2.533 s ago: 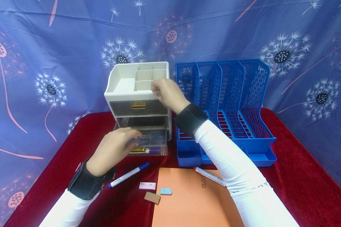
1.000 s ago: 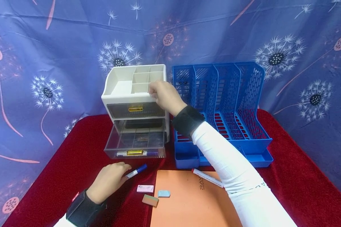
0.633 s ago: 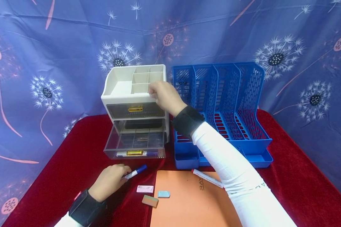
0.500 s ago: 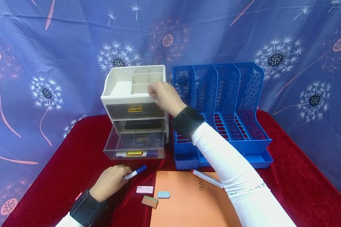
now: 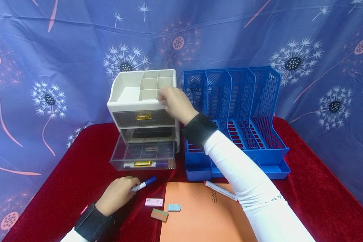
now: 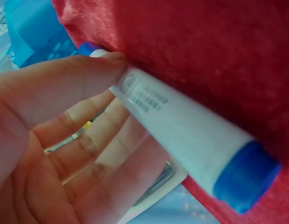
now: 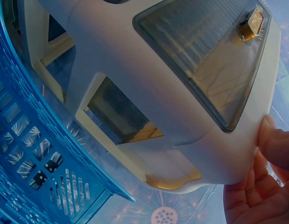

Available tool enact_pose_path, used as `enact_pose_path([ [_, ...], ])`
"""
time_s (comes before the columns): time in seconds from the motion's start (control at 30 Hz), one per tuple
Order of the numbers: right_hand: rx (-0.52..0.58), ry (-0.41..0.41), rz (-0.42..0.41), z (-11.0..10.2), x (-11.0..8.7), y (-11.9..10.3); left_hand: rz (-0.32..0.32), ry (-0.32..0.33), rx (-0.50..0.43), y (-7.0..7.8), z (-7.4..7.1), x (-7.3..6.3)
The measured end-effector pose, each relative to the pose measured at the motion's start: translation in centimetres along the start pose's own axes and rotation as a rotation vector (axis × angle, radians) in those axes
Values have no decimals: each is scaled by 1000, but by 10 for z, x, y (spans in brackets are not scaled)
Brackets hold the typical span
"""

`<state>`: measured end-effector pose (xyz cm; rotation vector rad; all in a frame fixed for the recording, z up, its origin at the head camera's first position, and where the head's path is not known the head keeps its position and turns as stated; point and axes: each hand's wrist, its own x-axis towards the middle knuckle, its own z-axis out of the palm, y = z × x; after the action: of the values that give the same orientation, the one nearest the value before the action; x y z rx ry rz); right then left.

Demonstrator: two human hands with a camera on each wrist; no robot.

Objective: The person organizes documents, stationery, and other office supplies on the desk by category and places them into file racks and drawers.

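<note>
My left hand pinches a white whiteboard marker with blue ends between thumb and fingers, low over the red cloth; the left wrist view shows the marker's barrel slanting down from the fingertips. At the back left stands a white desktop organizer with open compartments on top. My right hand grips its top front right corner, thumb on the outside in the right wrist view. The organizer's clear lower drawer is pulled out, with a marker lying behind its gold handle. Its upper drawer is closed.
A blue file rack stands right of the organizer. In front lie an orange folder, a red-capped marker on it, and a pink eraser, a light blue eraser and a brown-green eraser.
My left hand has come down from above the pulled-out drawer toward me and taken hold of the blue marker on the cloth. The right hand has stayed on the organizer's corner.
</note>
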<state>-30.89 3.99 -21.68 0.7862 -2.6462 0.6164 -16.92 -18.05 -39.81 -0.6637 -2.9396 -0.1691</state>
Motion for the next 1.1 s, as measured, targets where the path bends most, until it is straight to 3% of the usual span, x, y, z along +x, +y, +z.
enact_pose_path([
  [0.3, 13, 1, 12, 1, -1, -1, 51, 56, 30, 11, -20, -8],
  [0.83, 12, 6, 6, 1, 0, 0, 171, 48, -14, 42, -67, -18],
  [1.1, 9, 0, 10, 1, -1, -1, 229, 162, 33, 47, -85, -18],
])
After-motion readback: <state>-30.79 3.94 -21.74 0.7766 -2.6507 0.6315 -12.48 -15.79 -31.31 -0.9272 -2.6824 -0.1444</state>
